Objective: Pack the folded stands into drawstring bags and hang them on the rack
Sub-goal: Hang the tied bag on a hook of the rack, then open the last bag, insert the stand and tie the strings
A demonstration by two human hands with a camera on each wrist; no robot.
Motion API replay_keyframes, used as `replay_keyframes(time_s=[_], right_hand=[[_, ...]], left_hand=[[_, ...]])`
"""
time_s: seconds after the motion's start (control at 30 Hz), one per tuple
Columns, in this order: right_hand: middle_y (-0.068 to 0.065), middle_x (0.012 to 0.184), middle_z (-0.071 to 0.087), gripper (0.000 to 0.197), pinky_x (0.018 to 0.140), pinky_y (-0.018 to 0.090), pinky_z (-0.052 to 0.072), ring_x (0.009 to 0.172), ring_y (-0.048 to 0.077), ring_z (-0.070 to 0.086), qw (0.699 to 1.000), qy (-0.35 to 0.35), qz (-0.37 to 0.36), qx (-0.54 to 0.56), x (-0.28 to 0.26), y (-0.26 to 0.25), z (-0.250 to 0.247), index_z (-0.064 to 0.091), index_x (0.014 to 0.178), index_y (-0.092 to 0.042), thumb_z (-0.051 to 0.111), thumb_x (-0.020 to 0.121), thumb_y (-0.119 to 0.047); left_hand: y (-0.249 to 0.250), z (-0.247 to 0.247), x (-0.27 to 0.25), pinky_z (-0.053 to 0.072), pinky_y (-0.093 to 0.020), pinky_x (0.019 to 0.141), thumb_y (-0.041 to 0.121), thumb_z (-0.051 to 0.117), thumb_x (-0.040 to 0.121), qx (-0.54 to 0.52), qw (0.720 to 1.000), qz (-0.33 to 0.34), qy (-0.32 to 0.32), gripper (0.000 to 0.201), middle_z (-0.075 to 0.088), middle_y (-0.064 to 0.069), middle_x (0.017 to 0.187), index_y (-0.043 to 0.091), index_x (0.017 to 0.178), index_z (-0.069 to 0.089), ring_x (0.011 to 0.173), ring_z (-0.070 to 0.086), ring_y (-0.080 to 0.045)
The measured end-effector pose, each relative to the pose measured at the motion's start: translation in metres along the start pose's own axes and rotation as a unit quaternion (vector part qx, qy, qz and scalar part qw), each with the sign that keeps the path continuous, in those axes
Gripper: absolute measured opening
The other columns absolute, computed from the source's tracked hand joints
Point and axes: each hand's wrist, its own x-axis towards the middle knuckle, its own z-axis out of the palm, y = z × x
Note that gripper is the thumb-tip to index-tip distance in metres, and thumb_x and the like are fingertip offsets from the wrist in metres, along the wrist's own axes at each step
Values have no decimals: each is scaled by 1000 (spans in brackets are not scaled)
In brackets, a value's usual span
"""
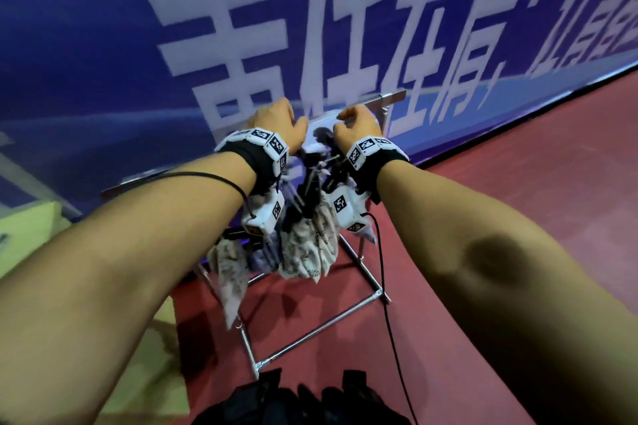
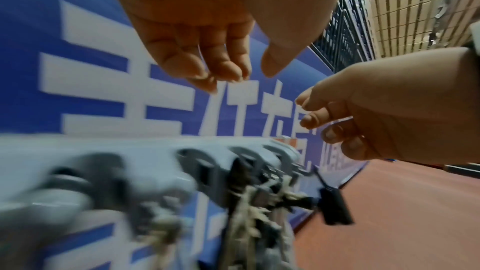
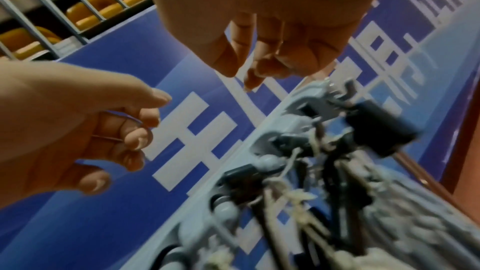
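- fingers (image 2: 207, 65) of the left hand (image 1: 276, 124) hang loosely curled and hold nothing; the right hand (image 1: 355, 128) shows the same loose curl in its wrist view, nothing pinched that i can see.
- both hands hover just above the rack (image 1: 310, 331), close together, near but apart from its grey hook bar (image 2: 155, 151).
- under the wrists, drawstring bags (image 1: 307, 245) of pale printed cloth hang from the hooks, bunched side by side; dark stands (image 3: 384, 132) poke out of their mouths.
- cords (image 3: 293, 194) look knotted and looped over the hooks, though blur hides which hook takes which.
- judged from this, the hanging step is about done here.
- handling: the cloth is soft and will slump, the stands inside stiff and likely the heavy part; best taken by the cord or the gathered neck, with support below.
- beyond, a blue banner (image 1: 103, 28) stands on a red floor (image 1: 518, 183).
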Motion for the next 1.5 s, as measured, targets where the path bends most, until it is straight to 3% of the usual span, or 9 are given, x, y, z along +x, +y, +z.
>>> replay_keyframes(time_s=[0.1, 0.17, 0.33, 0.57, 0.83, 1.03, 1.13, 1.23, 1.5], right_hand=[[2, 81, 62, 16, 74, 20, 53, 73, 21, 62, 999, -25, -32, 6, -27, -47, 46, 58, 102, -19, 54, 87, -17], [2, 85, 63, 19, 80, 30, 54, 80, 25, 65, 997, -44, -61, 12, -56, -82, 92, 60, 103, -19, 55, 85, -20], [3, 90, 66, 15, 80, 33, 53, 84, 26, 65, 979, -152, -133, -16, -170, -175, 239, 58, 98, -26, 58, 84, -23], [6, 98, 68, 21, 75, 36, 54, 83, 30, 64, 935, -286, -198, -66, -342, -276, 433, 56, 105, -28, 56, 84, -25], [8, 98, 60, 29, 67, 30, 41, 79, 30, 57, 880, -372, -259, -140, -456, -342, 586, 56, 119, -23, 53, 90, -26], [11, 105, 66, 28, 72, 33, 49, 85, 32, 62, 834, -435, -256, -222, -451, -334, 680, 61, 112, -19, 56, 88, -30], [16, 100, 68, 25, 74, 37, 54, 84, 34, 65, 817, -452, -239, -267, -424, -318, 717, 63, 106, -9, 56, 88, -25], [16, 97, 67, 23, 72, 35, 53, 82, 33, 64, 814, -453, -210, -297, -391, -302, 742, 62, 105, -9, 54, 88, -23], [12, 144, 45, 56, 98, 48, 48, 123, 37, 51, 810, -449, -91, -365, -291, -240, 772, 40, 141, -16, 63, 91, -15]], left_hand=[[-54, -47, -21, 47, -37, 76, 52, 52, 86, -8, 998, -27, 47, 33, 65, -11, 97, 19, 94, 56, 91, 60, -36], [-103, -82, -42, 45, -35, 71, 53, 53, 85, -22, 995, -49, 82, 32, 64, -8, 92, 22, 88, 54, 85, 58, -34], [-265, -175, -130, 39, -31, 68, 55, 54, 86, -32, 977, -149, 148, 33, 59, -2, 83, 22, 85, 54, 78, 53, -29], [-493, -299, -272, 41, -29, 73, 38, 59, 88, -56, 943, -258, 202, 21, 67, -9, 89, 18, 82, 58, 89, 61, -30], [-655, -368, -364, 37, -27, 65, 43, 57, 89, -39, 923, -329, 197, 28, 61, -6, 82, 15, 89, 63, 74, 54, -27], [-744, -358, -344, 37, -27, 58, 44, 57, 88, -39, 923, -356, 137, 28, 55, -2, 65, 21, 73, 55, 66, 53, -26], [-774, -345, -309, 44, -28, 65, 44, 58, 88, -24, 932, -350, 94, 30, 63, -6, 74, 16, 79, 63, 72, 59, -28], [-792, -332, -267, 40, -26, 60, 45, 58, 86, -6, 938, -345, 34, 29, 67, -5, 82, 17, 87, 66, 73, 61, -26], [-804, -261, -150, 37, -25, 66, 35, 60, 88, -34, 953, -290, -74, 17, 62, -3, 82, 19, 85, 62, 75, 56, -23]])
